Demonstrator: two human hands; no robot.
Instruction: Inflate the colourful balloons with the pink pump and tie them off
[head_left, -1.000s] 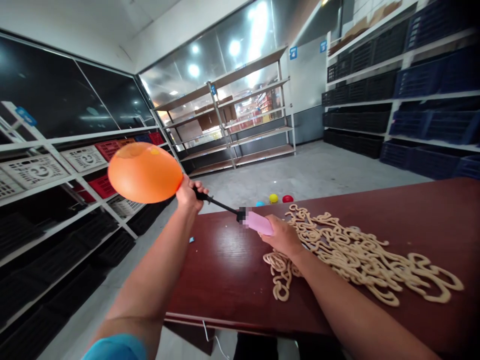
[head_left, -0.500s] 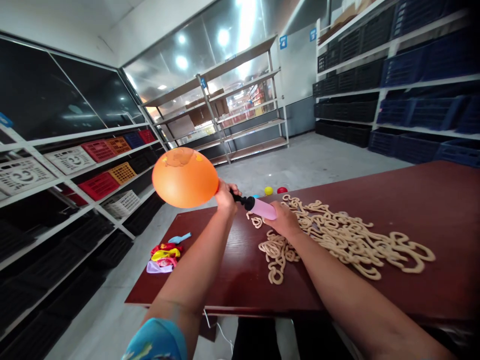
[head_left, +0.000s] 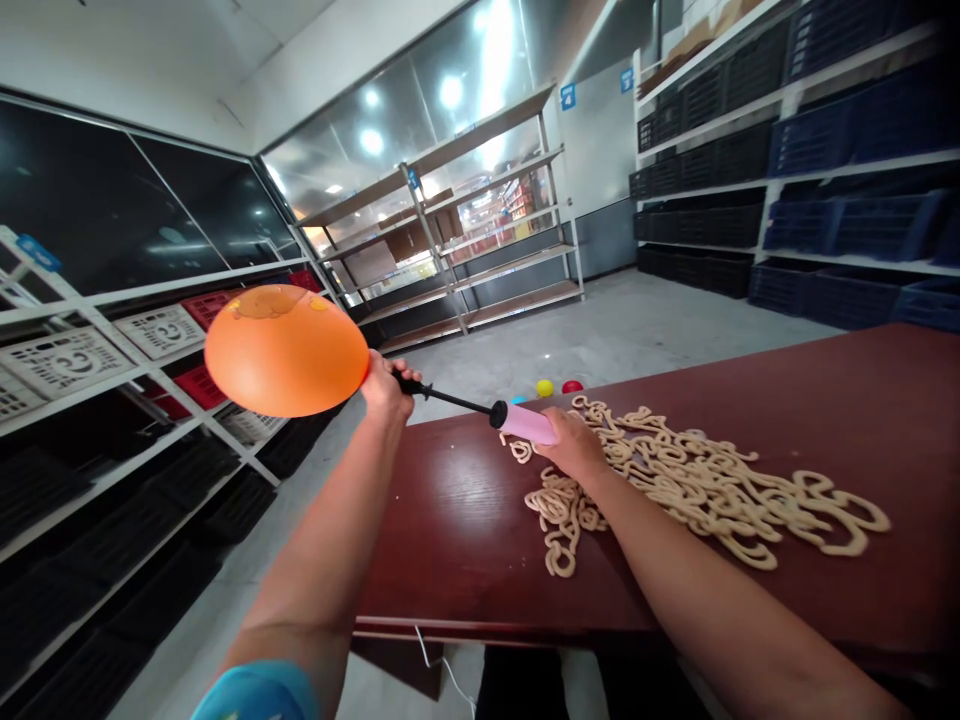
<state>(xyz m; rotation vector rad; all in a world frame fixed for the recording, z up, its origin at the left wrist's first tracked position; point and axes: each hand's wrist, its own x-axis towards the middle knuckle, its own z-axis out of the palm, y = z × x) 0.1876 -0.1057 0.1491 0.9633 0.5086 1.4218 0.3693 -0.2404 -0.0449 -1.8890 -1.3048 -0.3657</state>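
Observation:
An orange balloon (head_left: 289, 355) with a printed figure is blown up large at the left, its neck hidden in my left hand (head_left: 388, 385). That hand is closed round the balloon's neck and the black end of a balloon pump (head_left: 531, 424). The pump's thin black rod is drawn well out of its pink barrel. My right hand (head_left: 576, 447) wraps the barrel above the table. Under and beyond my right forearm lies a spread of beige curled strings (head_left: 690, 480), which look like dough or rope pieces.
The dark red table (head_left: 442, 540) reaches to the right. Yellow (head_left: 544, 387) and red (head_left: 572, 386) balls or balloons show past its far edge. Shelves with crates (head_left: 67, 365) stand at the left, more blue crates (head_left: 862, 225) at the right. A white cable (head_left: 431, 655) hangs below.
My left hand has moved left with the balloon, pulling the rod out of the barrel. The balloon looks larger. My left arm now hides the loose balloons on the table.

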